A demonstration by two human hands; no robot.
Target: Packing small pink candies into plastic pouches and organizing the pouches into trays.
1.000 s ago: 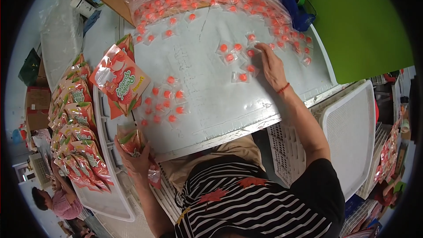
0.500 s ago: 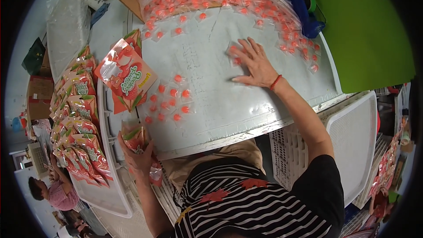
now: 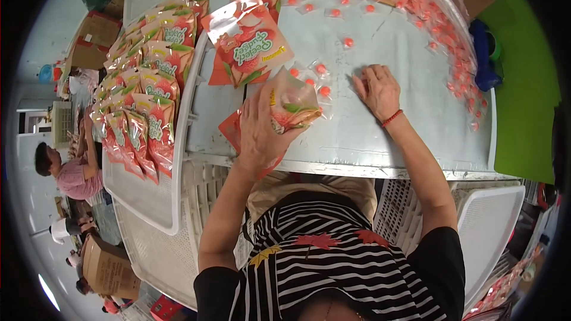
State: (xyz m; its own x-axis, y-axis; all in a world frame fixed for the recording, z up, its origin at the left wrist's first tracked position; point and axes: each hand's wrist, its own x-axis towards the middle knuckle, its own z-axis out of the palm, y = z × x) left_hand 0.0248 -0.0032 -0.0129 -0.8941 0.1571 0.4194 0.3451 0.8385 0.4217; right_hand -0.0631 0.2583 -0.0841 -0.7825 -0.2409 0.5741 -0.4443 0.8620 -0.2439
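Note:
My left hand (image 3: 259, 128) is wrapped round a pink printed pouch (image 3: 294, 110), its clear mouth tilted toward the right. Several individually wrapped red candies (image 3: 325, 91) lie beside that mouth, partly covered by the pouch. To their right, my right hand (image 3: 379, 92) rests low over the tabletop with its fingers curled in; what may be under them is hidden. A single wrapped candy (image 3: 348, 43) lies a little beyond the right hand. Flat pink pouches (image 3: 247, 38) are stacked beyond my left hand, and another pouch edge shows under its wrist.
At the left, a white plastic tray (image 3: 176, 202) carries rows of filled pouches (image 3: 157, 83). A large heap of wrapped candies (image 3: 410, 0) spills from a plastic-lined box at the back. Blue tape dispenser (image 3: 486, 62) and green surface (image 3: 529, 83) lie right. People work at far left.
My left hand has brought the pouch up from below the table edge, over the small candy group. My right hand has gone from spread to curled. The view has shifted leftward.

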